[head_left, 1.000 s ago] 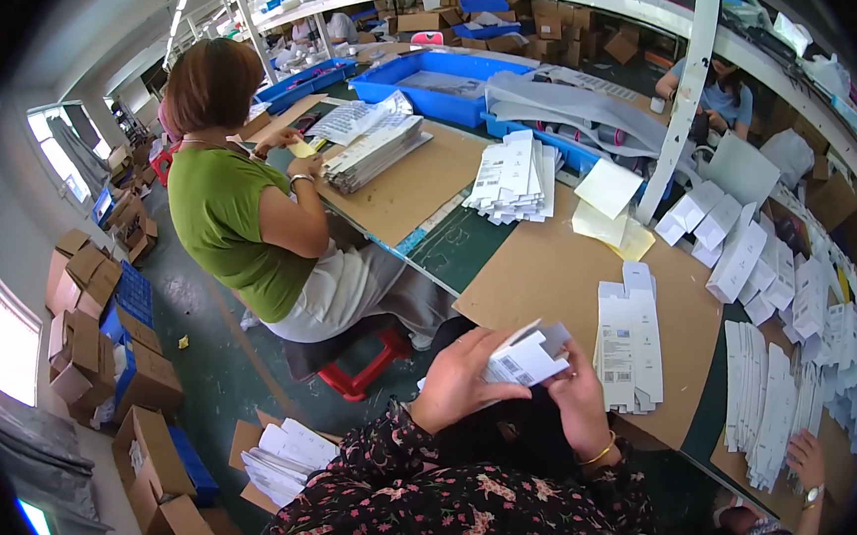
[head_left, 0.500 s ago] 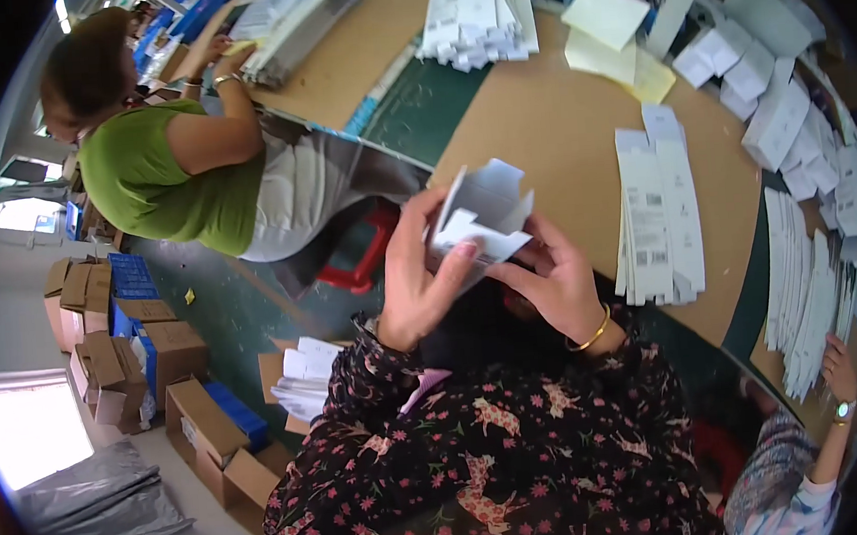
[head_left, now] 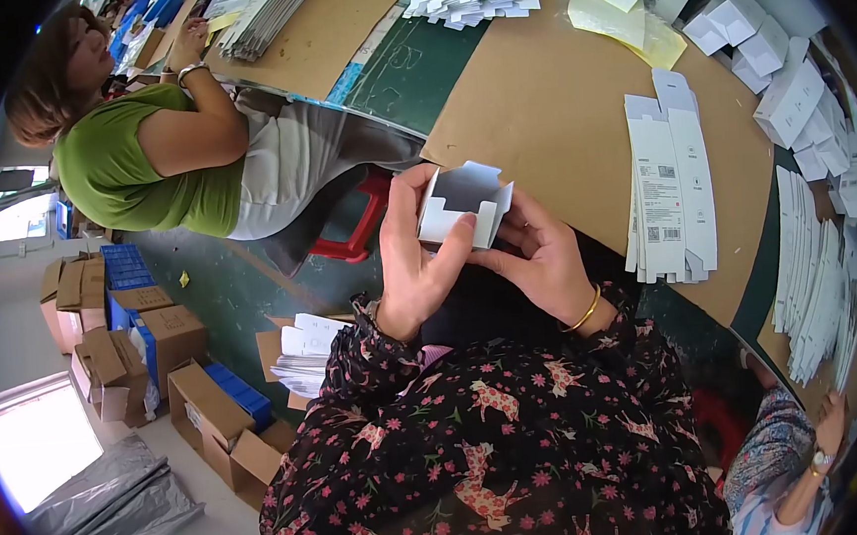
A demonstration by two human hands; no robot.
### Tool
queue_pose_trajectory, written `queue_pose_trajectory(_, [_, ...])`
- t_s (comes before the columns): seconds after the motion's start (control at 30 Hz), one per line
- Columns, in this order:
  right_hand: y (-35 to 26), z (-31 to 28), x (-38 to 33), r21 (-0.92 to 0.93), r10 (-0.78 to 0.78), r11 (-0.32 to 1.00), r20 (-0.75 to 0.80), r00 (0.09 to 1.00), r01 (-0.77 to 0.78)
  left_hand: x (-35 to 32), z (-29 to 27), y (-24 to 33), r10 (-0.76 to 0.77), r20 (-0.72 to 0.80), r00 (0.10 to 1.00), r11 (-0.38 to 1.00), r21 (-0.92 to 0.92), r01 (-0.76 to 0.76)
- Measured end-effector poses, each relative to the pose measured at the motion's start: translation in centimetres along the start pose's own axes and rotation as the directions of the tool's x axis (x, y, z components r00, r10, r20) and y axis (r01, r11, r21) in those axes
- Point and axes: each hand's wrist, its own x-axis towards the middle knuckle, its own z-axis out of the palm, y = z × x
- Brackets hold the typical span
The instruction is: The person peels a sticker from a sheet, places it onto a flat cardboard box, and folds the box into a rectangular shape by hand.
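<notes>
A small white carton (head_left: 453, 224), squared up with its top end open and flaps standing out, sits between both my hands in front of my chest. My left hand (head_left: 413, 259) is closed on its left side, the thumb pressed along a notched front flap. On the other side my right hand (head_left: 546, 264) grips it at the lower right, fingers curled behind and thumb near the bottom edge. The carton's underside is hidden by my hands. Nearest on the table, to the right, lies a stack of flat white cartons (head_left: 663, 186).
Brown cardboard (head_left: 526, 92) covers the table. Folded white boxes (head_left: 790, 103) are piled at far right, above a row of flat cartons (head_left: 806, 271). Yellowish sheets (head_left: 619, 6) lie at the back. A co-worker in green (head_left: 148, 158) stands left by a red stool (head_left: 356, 223); open boxes (head_left: 211, 422) stand behind.
The carton has been tilted and squared into a box shape, my left thumb now on its front flap. The co-worker in green has raised and turned the head.
</notes>
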Motion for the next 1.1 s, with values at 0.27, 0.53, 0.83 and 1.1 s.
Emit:
queue_pose_trajectory(0.27, [-0.1,-0.6,-0.9,-0.013,-0.008,1.000,-0.020,1.000,0.008,0.0,0.7,-0.1,0.059,0.047,0.997,0.994,0.091,-0.063])
queue_pose_trajectory(0.53, [-0.9,-2.5,-0.9,-0.167,-0.049,0.984,0.102,0.994,0.065,-0.4,0.0,0.5,0.147,-0.091,0.985,0.989,0.046,-0.144])
queue_pose_trajectory(0.83, [-2.6,-1.8,-1.4,0.137,0.293,0.950,-0.074,0.953,-0.281,-1.3,3.1,1.0,0.535,0.045,0.844,0.740,0.457,-0.493])
queue_pose_trajectory(1.1, [-4.7,-3.6,-2.6,0.170,0.230,0.967,-0.249,0.941,-0.191,-0.4,1.6,2.7,0.524,0.325,0.787,0.746,0.269,-0.609])
